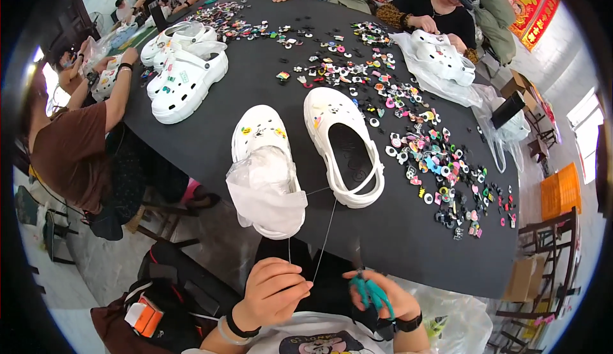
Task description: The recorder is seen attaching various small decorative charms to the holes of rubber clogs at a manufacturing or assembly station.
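White clogs (331, 108), centre of frame, joined by thin thread (328, 226); left hand (274, 290), lower centre, pinches its strands. Right hand (397, 300), apart from it, grips teal-handled scissors (369, 288). Likely best: thread taut, scissors well clear of clogs.

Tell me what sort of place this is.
Probably a small handwork workshop: colourful charms lie spread over a shared dark table, white clogs stand on it, and several people are gathered around it.
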Demonstrator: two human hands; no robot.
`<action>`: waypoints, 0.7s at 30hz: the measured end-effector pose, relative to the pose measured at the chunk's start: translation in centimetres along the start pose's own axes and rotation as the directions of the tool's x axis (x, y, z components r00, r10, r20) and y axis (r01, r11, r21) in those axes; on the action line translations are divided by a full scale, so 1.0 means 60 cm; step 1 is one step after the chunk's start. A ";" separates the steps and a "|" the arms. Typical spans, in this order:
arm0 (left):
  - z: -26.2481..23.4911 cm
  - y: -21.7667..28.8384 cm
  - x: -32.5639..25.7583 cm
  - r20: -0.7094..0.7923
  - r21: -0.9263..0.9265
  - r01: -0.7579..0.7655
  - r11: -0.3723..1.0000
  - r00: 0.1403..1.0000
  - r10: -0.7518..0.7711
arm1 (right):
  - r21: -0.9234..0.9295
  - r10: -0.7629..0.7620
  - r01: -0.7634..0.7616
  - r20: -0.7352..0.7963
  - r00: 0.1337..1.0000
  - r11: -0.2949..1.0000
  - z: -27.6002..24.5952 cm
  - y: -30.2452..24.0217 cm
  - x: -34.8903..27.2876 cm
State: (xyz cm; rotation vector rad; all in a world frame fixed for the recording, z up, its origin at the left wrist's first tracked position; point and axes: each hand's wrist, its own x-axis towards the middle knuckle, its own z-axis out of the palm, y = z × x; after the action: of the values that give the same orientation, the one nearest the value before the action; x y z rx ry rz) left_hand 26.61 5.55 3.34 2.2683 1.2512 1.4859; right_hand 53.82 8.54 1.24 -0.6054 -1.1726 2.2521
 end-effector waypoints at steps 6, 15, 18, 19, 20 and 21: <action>-0.011 0.001 -0.017 0.004 -0.014 0.053 0.999 0.999 -0.053 | -0.067 0.086 -0.080 0.094 0.992 0.995 0.002 -0.034 0.069; -0.014 0.002 -0.024 0.003 -0.072 0.085 0.994 0.996 -0.085 | -0.136 0.159 -0.157 0.002 0.987 0.978 0.004 -0.042 0.080; -0.026 0.004 -0.037 -0.009 -0.156 0.107 0.982 0.994 -0.109 | -0.096 0.075 -0.078 -0.035 0.997 0.992 0.006 -0.039 0.061; -0.034 0.003 -0.045 0.015 -0.185 0.145 0.972 0.989 -0.145 | -0.067 -0.003 -0.001 -0.061 0.998 0.998 0.004 -0.039 0.050; -0.048 0.002 -0.055 0.039 -0.209 0.187 0.960 0.982 -0.183 | -0.098 -0.111 0.100 -0.113 0.987 0.990 -0.005 -0.038 0.036; -0.070 -0.001 -0.061 0.109 -0.204 0.263 0.943 0.963 -0.245 | -0.102 -0.203 0.186 -0.199 0.959 0.977 -0.008 -0.044 0.019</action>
State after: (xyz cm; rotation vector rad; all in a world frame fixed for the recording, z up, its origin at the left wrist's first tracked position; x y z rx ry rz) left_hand 22.57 1.74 2.86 1.9265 1.2362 1.3487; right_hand 53.87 10.87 3.01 -0.7073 -1.1686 1.9330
